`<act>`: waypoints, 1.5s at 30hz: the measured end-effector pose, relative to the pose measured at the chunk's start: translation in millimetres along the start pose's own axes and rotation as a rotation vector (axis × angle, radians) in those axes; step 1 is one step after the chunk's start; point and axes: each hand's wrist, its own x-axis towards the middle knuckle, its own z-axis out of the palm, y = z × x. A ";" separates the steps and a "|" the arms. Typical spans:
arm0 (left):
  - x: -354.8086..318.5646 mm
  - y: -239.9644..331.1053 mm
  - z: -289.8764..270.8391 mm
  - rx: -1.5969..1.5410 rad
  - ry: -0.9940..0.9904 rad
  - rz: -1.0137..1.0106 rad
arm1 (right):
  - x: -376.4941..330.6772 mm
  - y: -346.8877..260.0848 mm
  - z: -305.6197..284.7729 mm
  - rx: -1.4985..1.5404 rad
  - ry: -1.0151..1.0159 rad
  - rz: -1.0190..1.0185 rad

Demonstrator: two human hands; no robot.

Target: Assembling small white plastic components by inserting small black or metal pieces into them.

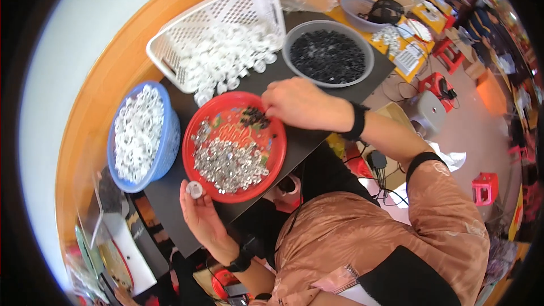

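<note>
My left hand (202, 215) holds a small white round plastic piece (194, 189) between thumb and fingers, beside the near left rim of a red tray (233, 197). Shiny silver metal pieces (229, 165) lie heaped in that tray. A small pile of black pieces (253, 117) sits at its far right side. Over the tray's right rim, next to this black pile, is my right hand (300, 105). Its fingers are pinched together, and whatever they hold is hidden.
Behind the tray a white basket (164, 68) lies tipped, its white plastic pieces (226, 51) spilling toward the tray. A blue basket (173, 141) of white rings stands left. At the far right is a grey bowl (366, 68) of black pieces. Red stools (485, 188) stand on the floor.
</note>
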 end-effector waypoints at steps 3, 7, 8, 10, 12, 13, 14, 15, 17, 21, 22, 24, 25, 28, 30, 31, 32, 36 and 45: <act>0.4 0.7 -9.7 -0.108 -0.026 -0.032 | 7.0 11.1 -4.2 0.017 0.001 0.045; 6.2 -6.5 -28.1 -0.241 -0.111 -0.049 | 15.7 17.7 0.5 -0.001 0.013 0.040; 5.5 -7.3 -28.5 -0.240 -0.080 -0.030 | 18.3 15.4 1.7 -0.013 -0.009 0.042; 3.0 -11.5 -27.8 -0.187 -0.067 0.018 | 21.7 10.8 5.6 -0.006 -0.049 0.033; 2.9 -14.7 -27.7 -0.137 -0.062 0.063 | 24.8 7.1 8.4 -0.006 -0.086 0.029; 2.3 -15.8 -28.8 -0.131 -0.099 0.081 | 25.1 4.7 11.0 0.010 -0.080 -0.003; 1.7 -16.7 -29.6 -0.125 -0.136 0.098 | 24.4 2.6 13.4 0.027 -0.075 -0.035; 1.6 -17.7 -29.8 -0.125 -0.132 0.095 | 22.5 1.3 15.4 0.028 -0.080 -0.034; 3.0 -17.2 -30.5 -0.138 -0.107 0.079 | 22.5 -5.4 18.4 0.002 -0.148 -0.081; 2.4 -14.5 -30.0 -0.158 -0.108 0.082 | 21.8 -21.5 15.2 -0.047 -0.311 -0.043; 3.2 -13.8 -29.2 -0.166 -0.123 0.080 | 20.8 -22.2 16.7 -0.033 -0.310 -0.063; 3.4 -14.2 -27.3 -0.174 -0.134 0.075 | 18.4 -22.7 21.6 -0.017 -0.315 -0.082; 2.9 -14.3 -26.9 -0.170 -0.120 0.076 | 17.1 -23.2 26.2 -0.009 -0.306 -0.101; 3.0 -14.4 -29.7 -0.174 -0.137 0.077 | 14.3 -28.0 32.5 0.036 -0.277 -0.135; 3.1 -15.9 -31.6 -0.183 -0.167 0.075 | 14.5 -29.8 36.6 0.075 -0.256 -0.148; 2.6 -16.9 -32.0 -0.182 -0.159 0.076 | 15.2 -30.7 39.3 0.056 -0.270 -0.156; 2.1 -16.6 -32.2 -0.182 -0.150 0.079 | 16.4 -32.4 39.8 0.036 -0.284 -0.167; 1.4 -13.9 -32.4 -0.175 -0.129 0.074 | 22.4 -32.6 36.9 0.035 -0.320 -0.190; 5.7 -15.7 -32.2 -0.193 -0.171 0.075 | 25.0 -35.2 43.2 0.035 -0.297 -0.203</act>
